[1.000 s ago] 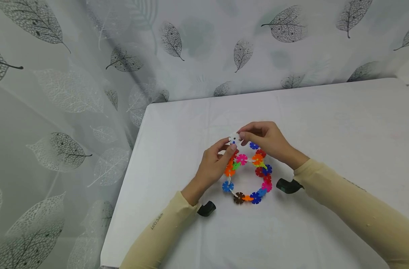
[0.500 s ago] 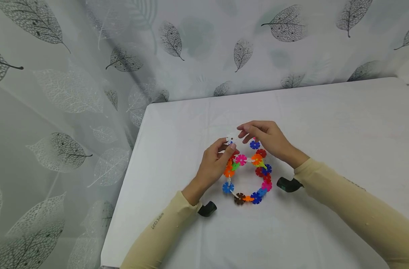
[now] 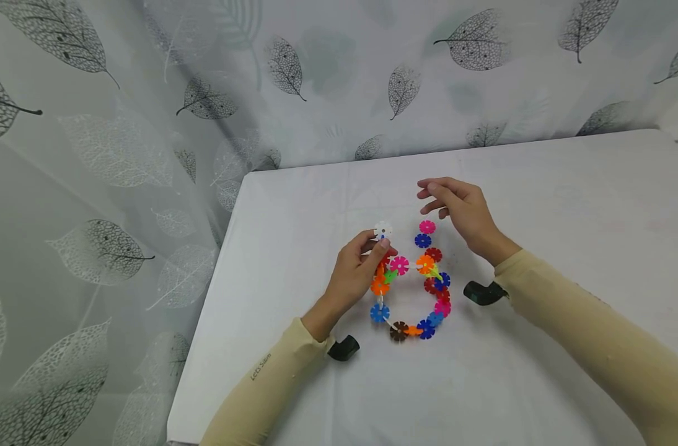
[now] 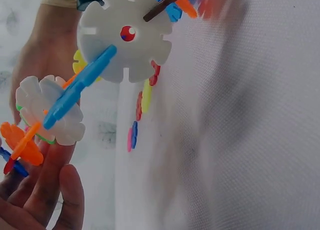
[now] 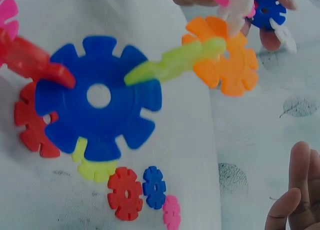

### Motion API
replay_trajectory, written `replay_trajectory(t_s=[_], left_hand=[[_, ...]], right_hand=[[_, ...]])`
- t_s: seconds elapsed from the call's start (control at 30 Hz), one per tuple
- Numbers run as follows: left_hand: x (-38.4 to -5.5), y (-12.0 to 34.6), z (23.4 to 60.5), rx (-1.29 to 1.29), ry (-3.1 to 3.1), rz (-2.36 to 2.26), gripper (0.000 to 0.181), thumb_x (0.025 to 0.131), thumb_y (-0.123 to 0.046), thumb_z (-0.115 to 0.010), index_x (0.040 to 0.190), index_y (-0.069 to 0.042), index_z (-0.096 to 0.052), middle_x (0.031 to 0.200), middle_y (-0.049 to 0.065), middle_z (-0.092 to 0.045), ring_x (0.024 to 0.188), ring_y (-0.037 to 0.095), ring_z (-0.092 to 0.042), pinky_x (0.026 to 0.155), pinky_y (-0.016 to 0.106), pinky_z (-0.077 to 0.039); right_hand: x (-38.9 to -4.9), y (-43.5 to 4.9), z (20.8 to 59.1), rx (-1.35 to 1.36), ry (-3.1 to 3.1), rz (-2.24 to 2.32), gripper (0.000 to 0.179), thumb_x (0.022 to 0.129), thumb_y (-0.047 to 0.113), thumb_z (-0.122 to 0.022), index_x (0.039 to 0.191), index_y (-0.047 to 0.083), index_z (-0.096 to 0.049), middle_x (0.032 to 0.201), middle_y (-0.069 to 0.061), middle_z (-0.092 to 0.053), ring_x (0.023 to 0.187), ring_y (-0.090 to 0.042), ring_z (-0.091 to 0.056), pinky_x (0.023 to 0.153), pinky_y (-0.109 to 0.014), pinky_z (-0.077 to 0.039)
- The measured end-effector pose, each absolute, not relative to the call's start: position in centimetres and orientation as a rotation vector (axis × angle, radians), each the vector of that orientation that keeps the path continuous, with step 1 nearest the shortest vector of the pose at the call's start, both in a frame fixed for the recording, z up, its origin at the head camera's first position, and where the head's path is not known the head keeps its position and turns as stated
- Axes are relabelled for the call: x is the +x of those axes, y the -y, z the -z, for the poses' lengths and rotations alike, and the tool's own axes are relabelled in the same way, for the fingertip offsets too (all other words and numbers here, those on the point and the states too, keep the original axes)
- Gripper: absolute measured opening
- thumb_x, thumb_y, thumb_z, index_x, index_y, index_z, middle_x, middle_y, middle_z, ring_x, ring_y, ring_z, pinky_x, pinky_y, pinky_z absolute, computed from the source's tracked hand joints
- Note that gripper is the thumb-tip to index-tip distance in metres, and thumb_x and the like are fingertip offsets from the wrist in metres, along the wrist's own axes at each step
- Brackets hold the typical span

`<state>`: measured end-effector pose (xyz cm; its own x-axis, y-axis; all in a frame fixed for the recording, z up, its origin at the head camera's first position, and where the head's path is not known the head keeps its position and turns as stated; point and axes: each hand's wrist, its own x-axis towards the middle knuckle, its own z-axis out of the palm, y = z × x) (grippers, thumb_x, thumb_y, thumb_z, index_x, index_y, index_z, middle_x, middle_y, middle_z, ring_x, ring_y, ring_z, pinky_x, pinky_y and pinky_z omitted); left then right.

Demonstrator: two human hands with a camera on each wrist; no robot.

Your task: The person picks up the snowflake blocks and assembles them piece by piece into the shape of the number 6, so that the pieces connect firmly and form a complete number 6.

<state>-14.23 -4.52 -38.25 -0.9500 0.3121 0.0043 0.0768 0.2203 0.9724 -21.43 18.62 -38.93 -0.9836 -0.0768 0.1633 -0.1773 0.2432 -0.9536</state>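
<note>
Several notched plastic discs are linked into a ring; its light-blue disc (image 3: 380, 313) sits at the lower left in the head view. My left hand (image 3: 357, 263) pinches the chain's upper-left end, where a white disc (image 3: 382, 230) tops a blue one (image 5: 270, 11). Fingertips hide part of that joint. My right hand (image 3: 464, 214) hangs above the table with its fingers loosely extended, holding nothing. Just below it lie a pink disc (image 3: 427, 227) and a dark-blue disc (image 3: 422, 241), in a row with a red disc (image 5: 125, 194) and a yellow disc (image 5: 95, 166) beside the ring.
A white cloth covers the table (image 3: 540, 371). Behind and to the left hangs a leaf-patterned curtain (image 3: 339, 80). Dark wrist cameras stick out below both sleeves, the left camera (image 3: 343, 348) and the right camera (image 3: 484, 293).
My right hand has let go of the white disc and moved up and right, uncovering the pink disc. My left hand keeps its hold and has barely moved.
</note>
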Motion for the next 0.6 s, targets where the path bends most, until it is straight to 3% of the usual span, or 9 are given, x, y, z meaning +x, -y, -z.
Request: replay_trajectory(t_s=[0.27,0.6], left_hand=[[-14.2,4.5,38.3,0.362,-2.277,-1.838,0.038,0.107,-0.023,-0.052,0.137,0.001,-0.053,0.113,0.017,-0.071,0.098,0.024,-0.072,0.088,0.029,-0.056],[-14.1,4.6,38.6,0.379,-2.247,-1.889,0.037,0.107,-0.020,-0.053,0.136,0.003,-0.052,0.113,0.018,-0.071,0.103,0.027,-0.069,0.090,0.029,-0.055]], right_hand=[[-22.5,-19.9,39.9,0.043,2.350,-1.988,0.049,0.105,0.046,-0.051,0.137,0.010,-0.062,0.123,-0.013,-0.064,0.095,-0.016,-0.068,0.080,-0.024,-0.051],[-23.5,-21.2,41.3,-0.171,2.456,-1.955,0.053,0.103,0.048,-0.053,0.143,0.013,-0.058,0.133,-0.013,-0.060,0.102,-0.015,-0.065,0.095,-0.040,-0.047]])
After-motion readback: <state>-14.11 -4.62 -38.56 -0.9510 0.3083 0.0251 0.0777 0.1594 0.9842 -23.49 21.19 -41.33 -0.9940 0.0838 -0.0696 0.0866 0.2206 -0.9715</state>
